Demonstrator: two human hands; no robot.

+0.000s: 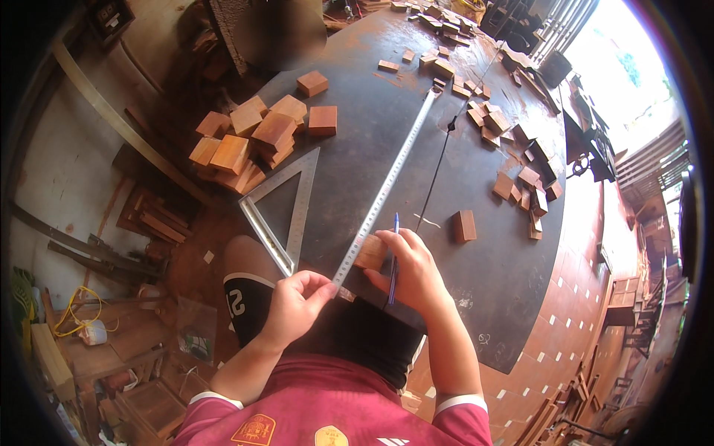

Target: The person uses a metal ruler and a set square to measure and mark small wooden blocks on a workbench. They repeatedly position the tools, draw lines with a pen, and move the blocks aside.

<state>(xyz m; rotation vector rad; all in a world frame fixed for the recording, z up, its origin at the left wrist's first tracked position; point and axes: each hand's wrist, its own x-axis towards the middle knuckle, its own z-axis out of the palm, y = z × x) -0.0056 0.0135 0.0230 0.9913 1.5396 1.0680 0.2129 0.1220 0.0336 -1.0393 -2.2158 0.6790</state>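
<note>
My left hand (299, 303) pinches the near end of a long, pale metal ruler (388, 181) between thumb and fingers. The ruler slants away across the dark tabletop. My right hand (418, 276) has a blue pen (395, 260) tucked in its fingers, tip pointing away from me. Those same fingers grip a small wooden block (370, 253) against the ruler's right side, close to the table's near edge. Left of the ruler lies a metal set square (303, 199), its thick edge toward me.
A pile of reddish-brown blocks (230, 154) sits at the table's left. More blocks (529, 178) are scattered along the right and far sides. One lone block (464, 227) stands right of my right hand. A dark seam crosses the tabletop (491, 297).
</note>
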